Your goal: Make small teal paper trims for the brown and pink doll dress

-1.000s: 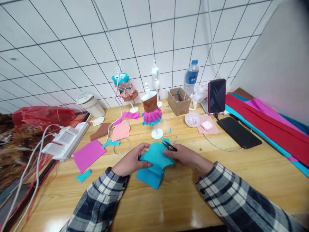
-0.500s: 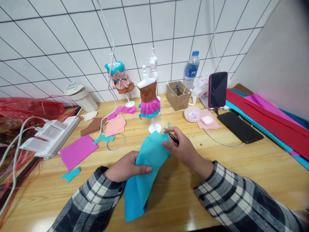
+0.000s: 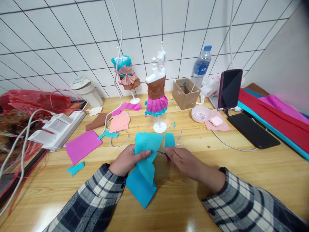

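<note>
My left hand [image 3: 129,158] is closed on a sheet of turquoise crepe paper [image 3: 147,141], thumb on top. The paper's lower part folds down to a deeper blue flap [image 3: 142,188] above the table. In my right hand [image 3: 184,161] is a small pair of dark scissors [image 3: 161,153], largely covered by the fingers, their tip pointing left near the paper's right edge. A short turquoise strip [image 3: 170,140] shows just beyond the right fingers; I cannot tell whether they hold it. Behind stands a mini dress form [image 3: 156,88] in a brown top and pink skirt with turquoise trim.
Another dressed form [image 3: 126,75] and a white bare one [image 3: 161,59] stand near the tiled wall. Around them are a cardboard box [image 3: 184,98], a pink bead dish [image 3: 201,115], a bottle [image 3: 202,62], phones [image 3: 253,130], a power strip [image 3: 62,129] and a magenta sheet [image 3: 83,146].
The turquoise paper hung long toward me half a second ago and now sits more upright and folded. The right hand has moved lower, and a separate turquoise strip shows beside it.
</note>
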`<act>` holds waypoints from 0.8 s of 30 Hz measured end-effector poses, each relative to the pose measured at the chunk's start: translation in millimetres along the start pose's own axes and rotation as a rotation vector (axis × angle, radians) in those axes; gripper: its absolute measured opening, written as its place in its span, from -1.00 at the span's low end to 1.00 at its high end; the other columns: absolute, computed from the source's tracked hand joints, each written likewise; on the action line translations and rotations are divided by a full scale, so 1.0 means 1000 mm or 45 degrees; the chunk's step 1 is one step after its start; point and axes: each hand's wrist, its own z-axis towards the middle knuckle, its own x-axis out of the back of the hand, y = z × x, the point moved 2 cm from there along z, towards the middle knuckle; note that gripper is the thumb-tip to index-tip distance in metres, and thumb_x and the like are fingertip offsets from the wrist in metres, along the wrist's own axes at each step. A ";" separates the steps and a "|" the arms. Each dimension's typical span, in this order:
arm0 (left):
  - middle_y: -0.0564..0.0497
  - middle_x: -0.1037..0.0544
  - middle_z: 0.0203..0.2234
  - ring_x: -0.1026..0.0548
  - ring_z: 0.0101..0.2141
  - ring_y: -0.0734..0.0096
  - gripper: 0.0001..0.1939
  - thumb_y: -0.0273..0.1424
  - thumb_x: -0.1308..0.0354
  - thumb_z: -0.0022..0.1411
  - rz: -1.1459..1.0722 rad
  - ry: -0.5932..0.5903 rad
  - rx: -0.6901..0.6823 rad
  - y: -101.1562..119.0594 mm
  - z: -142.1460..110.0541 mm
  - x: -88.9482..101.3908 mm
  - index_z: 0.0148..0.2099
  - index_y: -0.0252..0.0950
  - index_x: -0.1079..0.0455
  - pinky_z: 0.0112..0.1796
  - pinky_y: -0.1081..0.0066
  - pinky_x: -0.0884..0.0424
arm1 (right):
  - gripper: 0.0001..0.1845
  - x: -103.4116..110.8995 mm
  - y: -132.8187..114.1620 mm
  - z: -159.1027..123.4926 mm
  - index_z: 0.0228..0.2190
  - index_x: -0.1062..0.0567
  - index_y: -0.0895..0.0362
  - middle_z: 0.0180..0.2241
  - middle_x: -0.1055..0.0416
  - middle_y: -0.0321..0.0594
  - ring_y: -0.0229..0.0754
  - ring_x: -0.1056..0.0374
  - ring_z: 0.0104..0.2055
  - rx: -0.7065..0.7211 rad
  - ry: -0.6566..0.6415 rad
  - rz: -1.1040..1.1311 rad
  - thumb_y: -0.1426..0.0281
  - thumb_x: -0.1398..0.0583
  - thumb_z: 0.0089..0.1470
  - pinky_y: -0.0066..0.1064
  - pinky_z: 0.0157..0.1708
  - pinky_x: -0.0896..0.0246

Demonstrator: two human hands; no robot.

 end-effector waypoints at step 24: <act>-0.03 -0.64 -0.34 -0.55 -0.38 0.30 -0.64 -0.20 -0.34 -0.02 0.119 -0.022 -0.001 0.000 0.000 -0.007 -0.22 -0.32 -0.53 -0.31 0.36 -0.46 | -0.51 -0.012 -0.007 -0.003 -0.44 -0.33 0.11 -0.46 -0.33 -0.29 -0.25 -0.24 -0.39 0.067 0.042 -0.051 0.12 0.19 0.31 -0.41 -0.37 -0.08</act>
